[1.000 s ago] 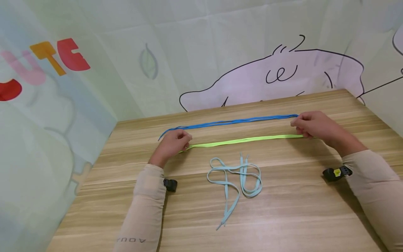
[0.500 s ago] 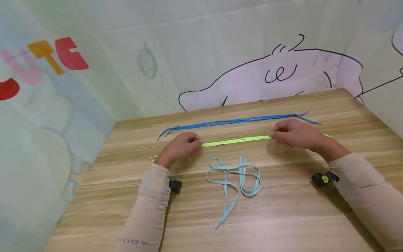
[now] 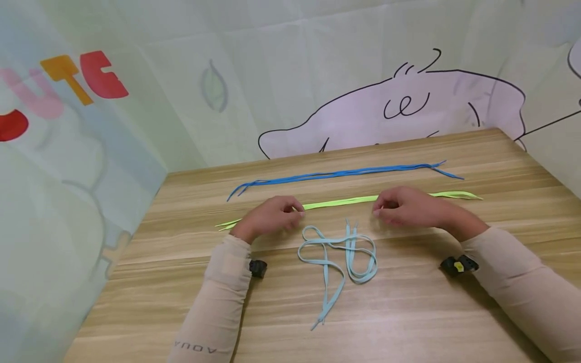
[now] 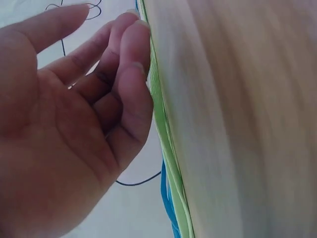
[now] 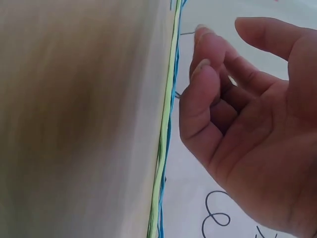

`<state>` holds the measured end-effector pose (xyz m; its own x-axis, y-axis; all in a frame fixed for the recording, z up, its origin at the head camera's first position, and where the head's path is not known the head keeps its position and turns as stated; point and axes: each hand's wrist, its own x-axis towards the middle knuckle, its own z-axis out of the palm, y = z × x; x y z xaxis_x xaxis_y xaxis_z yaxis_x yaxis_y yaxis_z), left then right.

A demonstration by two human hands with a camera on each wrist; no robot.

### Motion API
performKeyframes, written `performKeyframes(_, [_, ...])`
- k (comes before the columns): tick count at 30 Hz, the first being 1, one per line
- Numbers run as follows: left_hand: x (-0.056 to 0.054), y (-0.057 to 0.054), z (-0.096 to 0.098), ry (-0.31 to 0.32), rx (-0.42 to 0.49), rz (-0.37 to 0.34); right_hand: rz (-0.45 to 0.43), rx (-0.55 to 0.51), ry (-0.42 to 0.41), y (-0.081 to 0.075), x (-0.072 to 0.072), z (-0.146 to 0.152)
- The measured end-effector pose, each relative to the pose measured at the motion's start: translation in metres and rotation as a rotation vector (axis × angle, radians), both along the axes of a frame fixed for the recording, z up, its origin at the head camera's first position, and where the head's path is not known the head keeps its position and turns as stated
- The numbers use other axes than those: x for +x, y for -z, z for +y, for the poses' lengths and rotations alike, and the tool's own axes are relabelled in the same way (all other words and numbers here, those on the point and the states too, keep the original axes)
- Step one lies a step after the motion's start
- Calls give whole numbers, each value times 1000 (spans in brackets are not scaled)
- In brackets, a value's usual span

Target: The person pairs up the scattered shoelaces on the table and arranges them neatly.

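A yellow-green shoelace (image 3: pixel 345 201) lies stretched in a nearly straight line across the table, its strands side by side. My left hand (image 3: pixel 272 216) hovers over its left part, and the left wrist view shows the thumb apart from loosely bent fingers (image 4: pixel 133 99), with nothing held. Toward the lace's right part is my right hand (image 3: pixel 406 207), also holding nothing; in the right wrist view its thumb (image 5: pixel 262 37) stands away from the bent fingers. Nearer the front, a light blue shoelace (image 3: pixel 326 263) lies in loose loops between the forearms.
Behind the green lace, a blue shoelace (image 3: pixel 336 174) runs parallel to it, its ends splayed. The wooden table (image 3: pixel 386 312) meets a printed cloth backdrop (image 3: pixel 254 65) at its back and left edges.
Both hands have slid inward along the green lace from near its ends and come off it, lowering slightly toward me. The lace's ends now show. The blue and light blue laces stay put.
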<state>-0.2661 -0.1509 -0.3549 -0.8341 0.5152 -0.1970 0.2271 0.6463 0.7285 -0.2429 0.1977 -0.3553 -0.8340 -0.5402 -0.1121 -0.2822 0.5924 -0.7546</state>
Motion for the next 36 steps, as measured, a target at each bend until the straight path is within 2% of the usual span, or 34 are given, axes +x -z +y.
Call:
performKeyframes(8, [4, 1, 9, 104, -62, 8, 26, 138, -171, 2, 7, -7])
performKeyframes(15, [10, -1, 17, 169, -77, -8, 34, 144, -235, 0, 12, -10])
performKeyframes(18, [12, -1, 21, 199, -114, -1, 21, 133, -250, 1, 12, -10])
performKeyframes(22, [15, -1, 27, 231, -189, 51, 7, 123, -258, 3, 12, -10])
performKeyframes(31, [23, -7, 37, 255, -331, 160, -9, 129, -267, 3, 12, -9])
performKeyframes(36, [25, -4, 43, 279, -358, 200, 1, 127, -264, 5, 12, -10])
